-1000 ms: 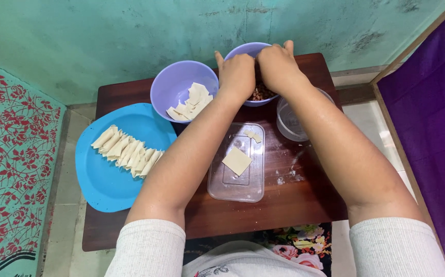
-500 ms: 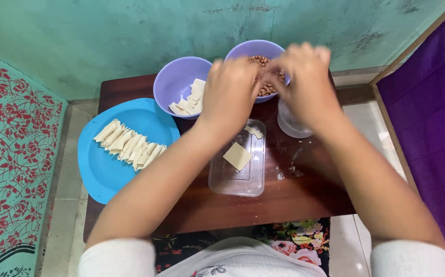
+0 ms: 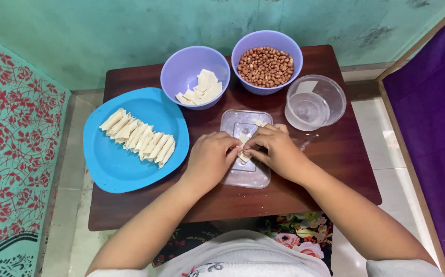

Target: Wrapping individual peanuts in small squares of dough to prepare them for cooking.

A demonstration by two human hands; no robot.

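My left hand (image 3: 211, 156) and my right hand (image 3: 275, 150) meet over a clear plastic lid (image 3: 246, 177) on the brown table (image 3: 330, 169). Both pinch a pale square dough wrapper (image 3: 243, 152) between their fingertips. Behind the hands stands a purple bowl of peanuts (image 3: 266, 65), and to its left a purple bowl of cut dough squares (image 3: 196, 77). At the left, a blue plate (image 3: 114, 164) carries a row of folded dough pieces (image 3: 139, 137).
A clear round container (image 3: 314, 101) stands at the back right of the table. A green wall (image 3: 130, 31) runs behind, a patterned green mat (image 3: 12, 143) lies at the left, and purple cloth (image 3: 432, 102) hangs at the right.
Both hands came back from the peanut bowl toward me and down onto the clear lid, and they now grip the dough square that lay there.
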